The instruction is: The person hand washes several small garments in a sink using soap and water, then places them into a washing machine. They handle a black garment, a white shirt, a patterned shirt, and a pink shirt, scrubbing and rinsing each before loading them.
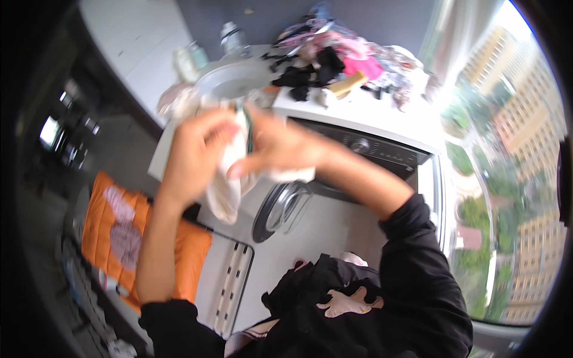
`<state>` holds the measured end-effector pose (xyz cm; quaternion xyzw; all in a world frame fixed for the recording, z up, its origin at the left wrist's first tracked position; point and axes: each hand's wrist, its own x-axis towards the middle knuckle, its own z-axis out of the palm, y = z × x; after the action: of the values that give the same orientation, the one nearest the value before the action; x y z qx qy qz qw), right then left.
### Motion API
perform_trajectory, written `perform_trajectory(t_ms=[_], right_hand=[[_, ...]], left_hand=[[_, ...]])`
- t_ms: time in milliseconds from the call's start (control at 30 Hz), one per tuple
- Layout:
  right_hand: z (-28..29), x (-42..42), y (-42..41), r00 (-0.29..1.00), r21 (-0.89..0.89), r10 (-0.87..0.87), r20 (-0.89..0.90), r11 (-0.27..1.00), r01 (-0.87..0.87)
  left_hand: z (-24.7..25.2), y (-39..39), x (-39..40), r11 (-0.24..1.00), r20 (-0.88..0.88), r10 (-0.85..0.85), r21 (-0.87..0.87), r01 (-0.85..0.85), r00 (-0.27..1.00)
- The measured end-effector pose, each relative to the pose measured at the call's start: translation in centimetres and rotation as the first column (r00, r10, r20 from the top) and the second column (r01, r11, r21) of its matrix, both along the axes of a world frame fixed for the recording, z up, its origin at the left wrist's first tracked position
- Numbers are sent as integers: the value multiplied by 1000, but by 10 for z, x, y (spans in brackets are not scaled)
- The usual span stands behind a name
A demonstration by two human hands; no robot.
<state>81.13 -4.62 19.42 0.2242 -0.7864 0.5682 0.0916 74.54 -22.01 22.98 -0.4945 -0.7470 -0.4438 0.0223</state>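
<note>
A whitish cloth item (226,197), perhaps a sock, hangs between my two hands, blurred by motion. My left hand (197,152) has its fingers closed on the upper part of the cloth. On the other side, my right hand (277,147) touches it with thumb and fingers bent round it; a dark green band or edge (249,127) shows by the fingers. Behind the hands is a round basin (233,78) set in a white counter. Another pale, crumpled cloth (179,100) lies by the basin's left side.
Clothes are heaped on the counter (367,107) at the back right, with a yellow object (348,85) at the front. Beneath stands a front-loading washing machine (358,145), its round door (282,210) swung out. Bottles (186,65) stand behind the basin. An orange cushion (105,223) and a metal rack (241,273) are at lower left.
</note>
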Motion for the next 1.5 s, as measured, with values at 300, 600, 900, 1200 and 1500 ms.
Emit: perform_trajectory(t_ms=[300,600,900,1200,1500], right_hand=[[-48,34,27,931,-565,-282,230,741,364],[-86,67,75,927,-476,186,325,879,-9],[-130,19,372,576,174,-811,97,584,793],[-161,-115,670,215,783,-862,-460,-280,555],[-65,-119,701,114,35,-972,-207,109,993]], left_hand=[[-157,6,34,945,541,-170,327,-20,824],[-215,109,42,925,773,-313,381,-9,551],[-246,112,-15,689,208,468,-694,-208,859],[-273,155,-3,635,19,447,-711,-303,894],[-273,183,-11,655,-38,406,-685,-319,913]])
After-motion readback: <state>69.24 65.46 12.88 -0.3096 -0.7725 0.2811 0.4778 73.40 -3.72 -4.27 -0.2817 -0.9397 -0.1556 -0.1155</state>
